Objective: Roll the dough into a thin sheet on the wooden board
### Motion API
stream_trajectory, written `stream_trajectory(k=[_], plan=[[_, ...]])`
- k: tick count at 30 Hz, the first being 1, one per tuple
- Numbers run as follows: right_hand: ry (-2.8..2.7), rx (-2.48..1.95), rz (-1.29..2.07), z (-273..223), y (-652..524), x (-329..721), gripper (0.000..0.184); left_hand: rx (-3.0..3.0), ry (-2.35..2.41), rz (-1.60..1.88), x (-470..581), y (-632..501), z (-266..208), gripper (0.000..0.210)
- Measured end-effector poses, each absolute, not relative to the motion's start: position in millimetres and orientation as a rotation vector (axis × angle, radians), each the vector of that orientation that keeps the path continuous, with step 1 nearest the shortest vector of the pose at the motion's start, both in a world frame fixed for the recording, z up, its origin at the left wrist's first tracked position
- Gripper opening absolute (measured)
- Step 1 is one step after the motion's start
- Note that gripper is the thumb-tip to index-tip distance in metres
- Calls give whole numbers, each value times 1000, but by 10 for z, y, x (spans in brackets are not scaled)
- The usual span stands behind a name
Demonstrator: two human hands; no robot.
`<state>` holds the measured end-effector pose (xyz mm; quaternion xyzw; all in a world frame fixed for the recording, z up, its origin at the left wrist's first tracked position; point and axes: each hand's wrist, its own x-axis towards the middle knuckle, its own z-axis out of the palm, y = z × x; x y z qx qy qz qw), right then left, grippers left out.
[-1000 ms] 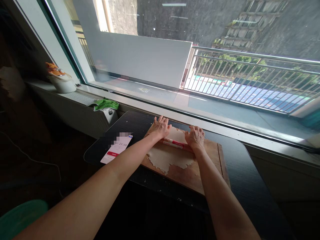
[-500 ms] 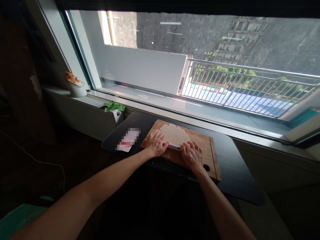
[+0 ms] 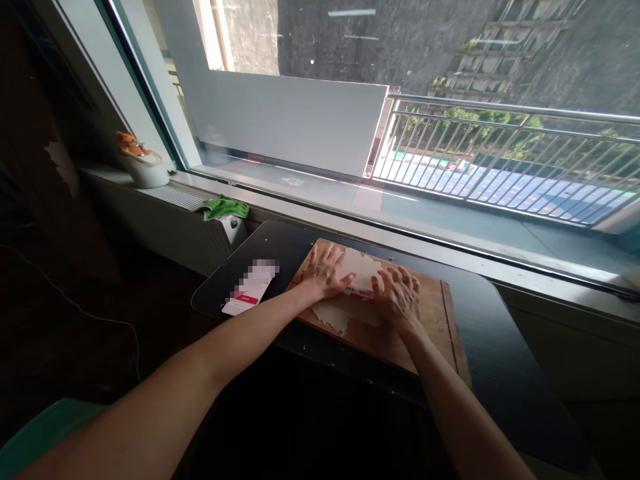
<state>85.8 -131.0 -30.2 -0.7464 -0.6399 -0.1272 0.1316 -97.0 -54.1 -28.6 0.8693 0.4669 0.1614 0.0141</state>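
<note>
A thin, pale sheet of dough [image 3: 345, 316] with ragged edges lies on a wooden cutting board [image 3: 434, 312]. Across it rests a white roller with red print [image 3: 361, 292], its ends hidden beneath my hands. My left hand [image 3: 326, 272] presses on the roller's left end, fingers stretched forward and spread. On the right end lies my right hand [image 3: 399, 293], also flat with its fingers apart. Dough shows both in front of and behind the roller.
The board sits on a dark table [image 3: 505, 340] below a large window. Left of the board lies a partly blurred white and red card [image 3: 249, 293]. A green cloth [image 3: 226, 208] and a white pot [image 3: 150, 172] rest on the radiator [image 3: 200, 233].
Both hands have pushed forward, away from me, rolling the roller over the dough. Their fingers have straightened from a curl. Red print now shows on the roller, and the view has shifted slightly.
</note>
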Motion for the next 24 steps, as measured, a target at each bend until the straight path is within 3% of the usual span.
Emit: stream_trajectory(k=[8,24], plan=[[-1781,-2385,-27,-164,-456,1137,44,2576,1533,350,-639,298,-214,54],[-1760,-2414,-74,-172,-52,1286,39,2596,1580,637,-460,690,-318,29]])
